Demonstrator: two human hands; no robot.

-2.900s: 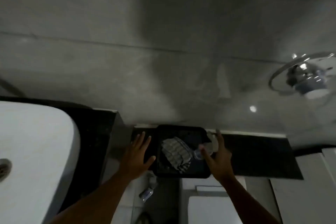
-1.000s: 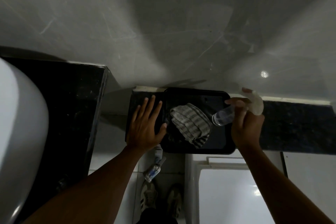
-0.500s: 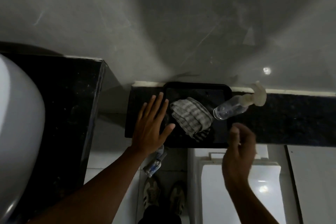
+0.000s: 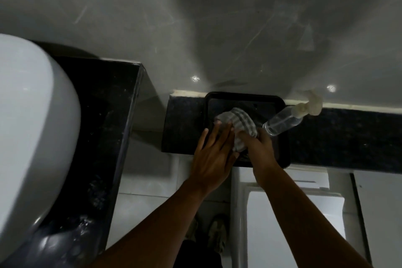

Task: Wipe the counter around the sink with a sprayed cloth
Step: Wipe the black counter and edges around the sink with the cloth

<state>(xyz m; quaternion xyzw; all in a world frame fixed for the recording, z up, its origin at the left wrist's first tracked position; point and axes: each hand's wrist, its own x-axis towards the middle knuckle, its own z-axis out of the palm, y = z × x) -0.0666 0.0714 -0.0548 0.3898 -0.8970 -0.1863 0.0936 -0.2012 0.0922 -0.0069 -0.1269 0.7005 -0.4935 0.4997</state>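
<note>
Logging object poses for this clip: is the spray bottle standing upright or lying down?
Lying down. The spray bottle rests on its side across the black tray's right rim, its cream nozzle toward the wall.

I see a grey-and-white striped cloth (image 4: 238, 121) on a black rectangular plastic tray (image 4: 280, 150), a clear plastic spray bottle (image 4: 282, 123) with a cream nozzle, a speckled black stone counter (image 4: 348, 137), a white ceramic sink (image 4: 32, 126), and a grey wall (image 4: 195, 17).
</note>
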